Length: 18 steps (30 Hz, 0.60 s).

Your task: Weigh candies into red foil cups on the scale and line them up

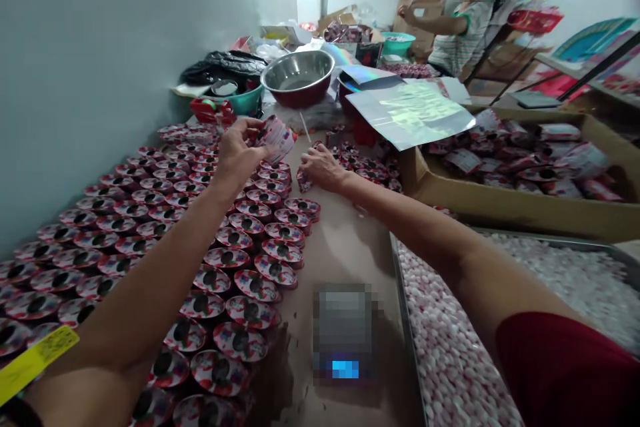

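Note:
My left hand (239, 152) is raised over the far end of the cup rows, fingers pinched on a small red and white printed packet (277, 136). My right hand (323, 167) rests on the brown table top, fingers curled round a small red printed cup (303, 181). Several rows of matching round cups (235, 260) with red and white tops and dark centres cover the left half of the table. A pile of the same red pieces (365, 163) lies just beyond my right hand.
A metal tray (440, 347) of small white and pink pieces sits at the right. A cardboard box (505, 203) holds printed packets. A steel bowl (299, 73), a holographic sheet (410, 110) and clutter lie behind. Another person (463, 27) sits at the far end. Wall (100, 47) on the left.

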Available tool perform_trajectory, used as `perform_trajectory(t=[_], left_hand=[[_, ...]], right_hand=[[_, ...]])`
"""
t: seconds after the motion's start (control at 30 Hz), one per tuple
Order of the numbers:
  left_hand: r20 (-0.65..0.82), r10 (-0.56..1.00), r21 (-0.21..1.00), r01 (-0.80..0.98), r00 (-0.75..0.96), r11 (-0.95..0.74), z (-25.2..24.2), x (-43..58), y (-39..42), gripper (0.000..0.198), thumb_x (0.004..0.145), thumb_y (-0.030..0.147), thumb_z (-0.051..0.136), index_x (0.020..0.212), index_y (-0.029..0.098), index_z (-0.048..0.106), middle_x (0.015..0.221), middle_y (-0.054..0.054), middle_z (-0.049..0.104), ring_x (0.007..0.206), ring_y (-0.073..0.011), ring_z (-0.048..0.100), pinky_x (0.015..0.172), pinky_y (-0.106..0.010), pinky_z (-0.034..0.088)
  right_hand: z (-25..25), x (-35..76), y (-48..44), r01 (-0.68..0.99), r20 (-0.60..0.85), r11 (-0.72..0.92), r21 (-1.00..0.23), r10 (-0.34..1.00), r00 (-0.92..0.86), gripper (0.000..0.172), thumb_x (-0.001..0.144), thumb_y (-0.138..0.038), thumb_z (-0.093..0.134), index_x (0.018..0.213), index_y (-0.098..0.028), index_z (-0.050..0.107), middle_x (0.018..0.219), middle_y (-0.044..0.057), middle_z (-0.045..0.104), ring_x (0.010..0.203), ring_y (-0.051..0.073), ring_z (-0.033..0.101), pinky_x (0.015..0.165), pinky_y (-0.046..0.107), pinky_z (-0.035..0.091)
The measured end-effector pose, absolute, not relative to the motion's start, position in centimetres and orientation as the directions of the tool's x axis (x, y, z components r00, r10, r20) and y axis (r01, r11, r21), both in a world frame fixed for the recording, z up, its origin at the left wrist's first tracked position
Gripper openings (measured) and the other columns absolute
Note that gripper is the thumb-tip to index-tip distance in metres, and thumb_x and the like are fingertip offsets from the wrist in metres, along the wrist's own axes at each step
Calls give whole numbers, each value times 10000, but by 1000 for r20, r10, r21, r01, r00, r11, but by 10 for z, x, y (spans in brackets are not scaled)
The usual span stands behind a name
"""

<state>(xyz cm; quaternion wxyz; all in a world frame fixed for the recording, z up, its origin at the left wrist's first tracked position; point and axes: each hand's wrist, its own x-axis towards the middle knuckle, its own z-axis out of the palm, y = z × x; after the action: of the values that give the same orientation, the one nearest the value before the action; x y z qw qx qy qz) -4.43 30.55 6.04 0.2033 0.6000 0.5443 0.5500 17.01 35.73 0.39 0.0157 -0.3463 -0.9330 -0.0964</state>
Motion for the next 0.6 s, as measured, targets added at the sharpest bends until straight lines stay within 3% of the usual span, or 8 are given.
perform_trajectory(t=[0.1, 0.23, 0.37, 0.43, 0.53, 0.6], left_hand=[[428, 875, 829, 482, -224, -283, 60, -47, 330, 456, 740, 114, 851, 1162, 137, 680, 996, -35, 711, 837, -141, 614, 758, -287, 522], [434, 885, 779, 564, -168, -275, 65, -57, 345, 539, 728, 60, 836, 1243, 137, 696, 1038, -25, 719, 867, -132, 586, 842, -302, 503], [372, 928, 743, 592, 23, -313, 60, -44, 347, 626, 648, 93, 870, 1253, 185, 744, 1051, -8, 736, 944, -172, 632, 914, -317, 511], [306, 932, 724, 588, 196, -361, 50, -24, 342, 631, 614, 130, 877, 1230, 197, 759, 1057, -9, 750, 978, -198, 670, 914, -309, 526], [118, 876, 561, 696, 468, -448, 32, 5, 329, 616, 676, 207, 825, 1287, 246, 753, 1163, -15, 778, 1063, -233, 706, 944, -301, 529], [-40, 850, 394, 790, 525, -470, 25, 15, 322, 592, 737, 268, 780, 1327, 295, 745, 1226, -5, 788, 1125, -257, 712, 970, -303, 523]], right_hand=[[2, 170, 353, 682, 76, 708, 183, 682, -728, 294, 1050, -178, 550, 1165, -111, 812, 1243, 201, 742, 1217, 332, 594, 1027, 462, 351], [27, 169, 334, 708, 61, 682, 187, 711, -701, 309, 1058, -159, 529, 1151, -110, 820, 1222, 195, 763, 1163, 324, 652, 1004, 465, 347], [94, 191, 281, 785, 58, 575, 230, 797, -601, 258, 1034, -182, 589, 1094, -142, 836, 1108, 166, 799, 1034, 304, 714, 964, 452, 358], [125, 218, 242, 826, 15, 508, 243, 850, -527, 260, 998, -350, 691, 1040, -148, 848, 990, 165, 808, 930, 294, 724, 848, 400, 378], [142, 274, 179, 861, -132, 431, 271, 902, -410, 367, 941, -523, 739, 879, -180, 853, 820, 148, 787, 760, 250, 696, 657, 343, 299], [131, 311, 138, 888, -238, 369, 274, 921, -309, 405, 958, -534, 720, 750, -203, 824, 720, 122, 754, 646, 207, 636, 609, 345, 233]])
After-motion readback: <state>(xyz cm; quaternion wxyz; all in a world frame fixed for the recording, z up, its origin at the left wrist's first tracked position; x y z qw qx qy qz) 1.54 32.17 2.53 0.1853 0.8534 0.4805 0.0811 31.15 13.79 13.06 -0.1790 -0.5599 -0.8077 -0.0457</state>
